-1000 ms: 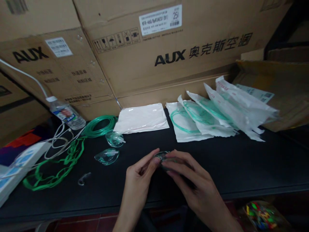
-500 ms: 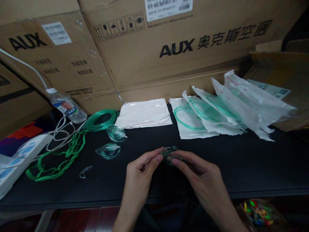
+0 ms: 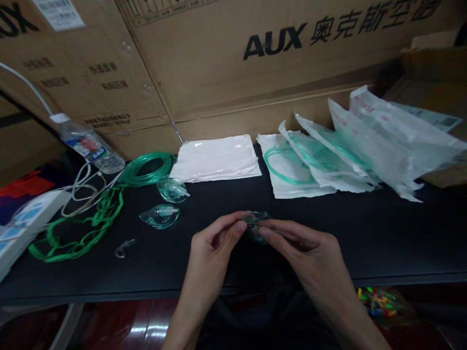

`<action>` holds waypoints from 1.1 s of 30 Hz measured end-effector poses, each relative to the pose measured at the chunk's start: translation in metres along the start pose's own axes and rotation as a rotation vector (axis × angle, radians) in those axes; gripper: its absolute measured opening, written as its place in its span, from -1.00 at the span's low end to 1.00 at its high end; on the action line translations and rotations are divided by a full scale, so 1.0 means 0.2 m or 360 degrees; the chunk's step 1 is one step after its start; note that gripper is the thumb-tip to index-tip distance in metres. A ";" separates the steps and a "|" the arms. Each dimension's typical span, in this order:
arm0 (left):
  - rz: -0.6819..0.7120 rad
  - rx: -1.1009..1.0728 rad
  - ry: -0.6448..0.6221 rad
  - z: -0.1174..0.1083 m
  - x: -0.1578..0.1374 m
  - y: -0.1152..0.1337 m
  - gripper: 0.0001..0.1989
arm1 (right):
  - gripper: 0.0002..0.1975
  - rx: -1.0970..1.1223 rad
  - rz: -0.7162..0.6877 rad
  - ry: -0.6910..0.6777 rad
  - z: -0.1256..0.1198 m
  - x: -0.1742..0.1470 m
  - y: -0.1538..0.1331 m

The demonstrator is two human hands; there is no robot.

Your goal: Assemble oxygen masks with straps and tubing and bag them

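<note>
A clear, green-tinted oxygen mask [image 3: 260, 234] is held between my two hands above the front of the black table. Fingers and thumb of my left hand [image 3: 219, 238] pinch its left side. On the other side, my right hand [image 3: 301, 240] grips it with the thumb in front, and the fingers cover part of it. Two more transparent masks lie to the left, one nearer [image 3: 160, 217] and one farther back [image 3: 172, 190]. A small clear curved piece [image 3: 125, 248] rests on the table left of them.
Coiled green tubing [image 3: 148, 169], green elastic straps [image 3: 78, 238], a plastic bottle [image 3: 91, 146] and a white power strip [image 3: 29, 221] are on the left. White packets [image 3: 215, 159] lie at the back centre; bagged mask sets [image 3: 324, 165] stand right. Cardboard boxes [image 3: 219, 73] rise behind the black table [image 3: 383, 243].
The view has tilted down, so the table and boxes sit higher in the picture. Both hands still hold the mask, which shows slightly more between the fingers.
</note>
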State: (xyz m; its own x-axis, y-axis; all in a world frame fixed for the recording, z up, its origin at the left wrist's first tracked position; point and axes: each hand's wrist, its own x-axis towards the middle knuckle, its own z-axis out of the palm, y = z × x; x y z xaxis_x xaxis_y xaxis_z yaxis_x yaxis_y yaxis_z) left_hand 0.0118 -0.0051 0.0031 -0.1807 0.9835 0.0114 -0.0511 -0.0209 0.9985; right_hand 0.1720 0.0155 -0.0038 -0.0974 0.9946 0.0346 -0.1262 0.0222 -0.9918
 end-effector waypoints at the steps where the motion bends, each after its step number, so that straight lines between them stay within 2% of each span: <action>1: 0.0001 0.0000 -0.0008 0.00 0.00 0.00 -0.85 | -0.86 -0.0008 -0.0006 0.0027 0.00 0.00 0.00; 9: 0.0046 0.0078 0.0016 0.01 -0.01 0.00 -0.82 | -0.72 -0.0147 -0.0235 0.0154 0.01 -0.03 0.03; 13: 0.0077 0.0118 0.0057 0.01 -0.02 -0.01 -0.81 | -0.62 -0.0179 -0.0407 0.0063 0.00 -0.04 0.03; 17: 0.0095 0.0148 0.0086 0.01 -0.03 -0.02 -0.82 | -0.61 -0.0239 -0.0514 -0.0028 -0.01 -0.04 0.04; 25: 0.0021 0.0115 0.0084 0.01 -0.02 -0.01 -0.84 | -0.59 -0.0350 -0.0690 0.0000 0.00 -0.04 0.04; 33: -0.0002 0.0082 0.0100 0.02 -0.01 -0.01 -0.85 | -0.58 -0.0383 -0.0676 -0.0024 -0.01 -0.05 0.03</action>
State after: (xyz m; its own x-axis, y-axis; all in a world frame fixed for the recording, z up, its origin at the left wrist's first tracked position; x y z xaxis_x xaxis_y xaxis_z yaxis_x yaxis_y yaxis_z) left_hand 0.0159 -0.0065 0.0013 -0.2421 0.9702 0.0084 -0.0008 -0.0088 1.0000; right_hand 0.1747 0.0067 -0.0095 -0.1013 0.8912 0.4422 0.0735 0.4500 -0.8900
